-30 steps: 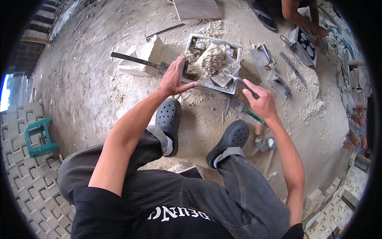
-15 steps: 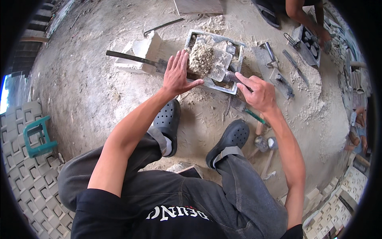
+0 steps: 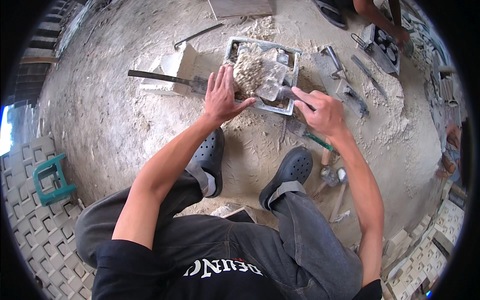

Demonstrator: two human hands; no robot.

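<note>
My left hand (image 3: 220,99) is open, its fingers spread at the left side of a heap of damp, crumbly sand-coloured mix (image 3: 248,70). My right hand (image 3: 322,114) grips the dark handle of a trowel (image 3: 274,80), forefinger stretched along it. The trowel's flat, dusty blade lies against the right side of the heap, over a rectangular metal frame (image 3: 297,65) on the ground. Part of a long-handled flat tool (image 3: 162,76) passes behind my left hand; its handle rests over a white block (image 3: 176,62).
Right of the frame lie another trowel (image 3: 334,62), a long flat blade (image 3: 369,75) and a green-handled brush (image 3: 318,141). Hammers (image 3: 330,175) lie near my right shoe. Another person's arm (image 3: 380,22) reaches to a metal mould (image 3: 387,47). A teal stool (image 3: 55,180) stands left.
The whole view has shifted slightly, with the frame and heap a little farther left in it. Both hands keep nearly the same pose, the right still on the trowel.
</note>
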